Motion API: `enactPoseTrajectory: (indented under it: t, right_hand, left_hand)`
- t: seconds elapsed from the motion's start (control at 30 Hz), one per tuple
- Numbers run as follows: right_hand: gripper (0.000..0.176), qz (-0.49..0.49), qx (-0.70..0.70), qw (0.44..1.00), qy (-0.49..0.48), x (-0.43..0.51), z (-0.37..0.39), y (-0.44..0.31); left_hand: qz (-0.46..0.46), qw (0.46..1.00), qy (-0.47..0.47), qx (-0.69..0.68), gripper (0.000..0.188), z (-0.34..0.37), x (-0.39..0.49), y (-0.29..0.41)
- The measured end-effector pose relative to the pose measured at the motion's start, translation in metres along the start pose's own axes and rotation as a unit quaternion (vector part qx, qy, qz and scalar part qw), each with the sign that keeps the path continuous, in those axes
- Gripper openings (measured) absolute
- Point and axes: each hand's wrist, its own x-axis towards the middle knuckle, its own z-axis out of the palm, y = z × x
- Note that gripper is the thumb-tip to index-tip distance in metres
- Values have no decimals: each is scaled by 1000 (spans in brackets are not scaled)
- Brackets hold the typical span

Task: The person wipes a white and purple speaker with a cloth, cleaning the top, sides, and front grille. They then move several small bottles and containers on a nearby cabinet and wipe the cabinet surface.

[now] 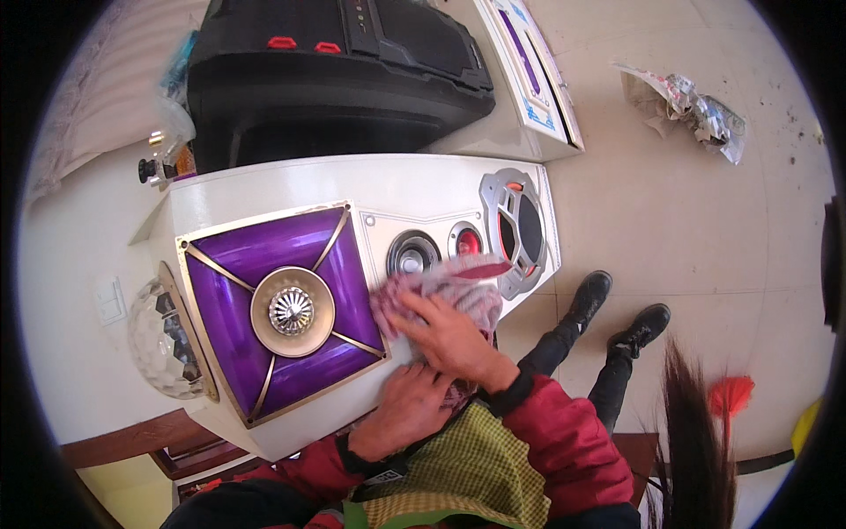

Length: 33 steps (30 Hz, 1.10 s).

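A white speaker cabinet [317, 175] stands before me, its front bearing a purple square horn [221, 291] with a gold frame and round centre. Beside the horn are a silver-coned driver [404, 248], a small red tweeter [468, 237] and a large grey-framed woofer [522, 228]. My right hand [449, 337] presses a pinkish patterned cloth [472, 294] against the front, between horn and woofer. The cloth partly covers the silver driver. Just below, my left hand [406, 410] rests at the cabinet's near edge, fingers bent beside the cloth; its fingertips are partly hidden.
A black plastic speaker case [330, 106] with red parts lies behind the cabinet, beside another white cabinet [509, 132]. A faceted clear dome light [162, 337] is on the left end. Crumpled paper [687, 109] lies on the tiled floor [661, 218]. Dark hair-like strands [697, 449] hang lower right.
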Motion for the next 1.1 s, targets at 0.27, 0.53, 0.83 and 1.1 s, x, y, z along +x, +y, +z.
enactPoseTrajectory:
  t: [0.27, 0.53, 0.83, 1.1]
  right_hand:
    - [49, 194, -84, 977, -11, -124, 14, 85]
    - [53, 473, 319, 768, 290, -203, -52, 63]
    - [64, 456, 304, 824, 146, -161, -162, -28]
    - [22, 491, -13, 862, 124, -103, -206, -59]
  left_hand:
    - [6, 998, -50, 33, 50, 12, 3, 6]
    - [-34, 992, -45, -112, 47, 15, -6, 10]
    - [-141, 913, 62, -377, 41, 2, -22, 25]
    - [-98, 841, 104, -523, 40, 6, -3, 24]
